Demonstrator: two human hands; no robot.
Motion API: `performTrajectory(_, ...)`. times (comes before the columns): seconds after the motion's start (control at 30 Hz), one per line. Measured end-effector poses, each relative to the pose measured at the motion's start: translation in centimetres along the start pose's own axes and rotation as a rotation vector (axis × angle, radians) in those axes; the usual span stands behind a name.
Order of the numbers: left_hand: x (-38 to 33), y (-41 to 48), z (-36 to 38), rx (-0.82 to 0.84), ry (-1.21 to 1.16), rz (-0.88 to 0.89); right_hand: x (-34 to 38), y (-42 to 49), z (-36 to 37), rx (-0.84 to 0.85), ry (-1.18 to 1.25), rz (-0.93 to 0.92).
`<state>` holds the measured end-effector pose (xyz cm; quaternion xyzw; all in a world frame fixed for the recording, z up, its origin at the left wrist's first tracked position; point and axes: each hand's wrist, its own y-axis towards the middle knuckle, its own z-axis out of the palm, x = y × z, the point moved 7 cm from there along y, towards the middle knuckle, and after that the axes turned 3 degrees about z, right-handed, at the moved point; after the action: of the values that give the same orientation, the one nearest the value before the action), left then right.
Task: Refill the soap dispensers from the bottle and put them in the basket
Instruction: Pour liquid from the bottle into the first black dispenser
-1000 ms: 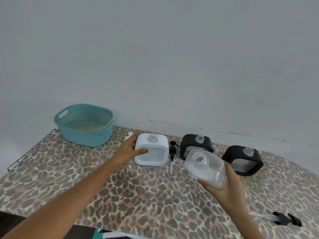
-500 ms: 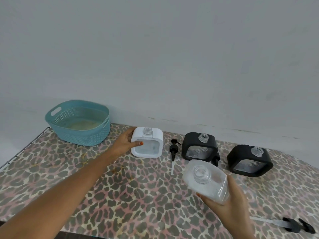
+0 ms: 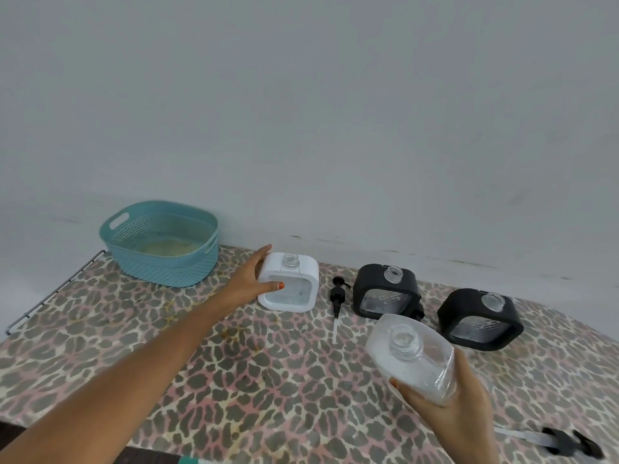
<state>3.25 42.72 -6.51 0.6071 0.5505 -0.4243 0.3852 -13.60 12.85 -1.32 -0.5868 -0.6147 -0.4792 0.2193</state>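
A white square soap dispenser (image 3: 294,289) stands uncapped near the wall, and my left hand (image 3: 249,279) grips its left side, thumb on its front. My right hand (image 3: 445,410) holds a clear open refill bottle (image 3: 412,356) tilted above the table at the front right. Two black dispensers (image 3: 385,293) (image 3: 479,319) stand open-necked to the right of the white one. A teal basket (image 3: 160,242) sits at the back left.
A black pump head with its tube (image 3: 337,296) lies between the white and the first black dispenser. Another black pump (image 3: 566,443) lies at the front right edge. The table carries a leopard-print cloth (image 3: 234,380); a wall rises right behind it.
The white dispenser has slid back toward the wall with my left hand on it. The bottle in my right hand has moved slightly down and right in view.
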Motion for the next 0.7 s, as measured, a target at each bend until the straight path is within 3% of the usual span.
performTrajectory(0.23,-5.0,-0.6,-0.3,-0.121,0.093,0.238,-0.5,-0.8,-1.6,-0.035,0.029,0.013)
performTrajectory(0.4,-9.4,-1.1,2.9,-0.091,-0.07,0.409,-0.8,-1.4,-3.0,-0.089,0.033,0.045)
performTrajectory(0.53,-11.0,-0.7,8.1,0.074,-0.085,0.372,-1.4,-1.9,-4.2,-0.127,0.035,0.081)
performTrajectory(0.7,-8.7,1.2,13.9,0.209,0.086,0.221,-1.9,-2.8,-5.6,-0.172,0.061,0.066)
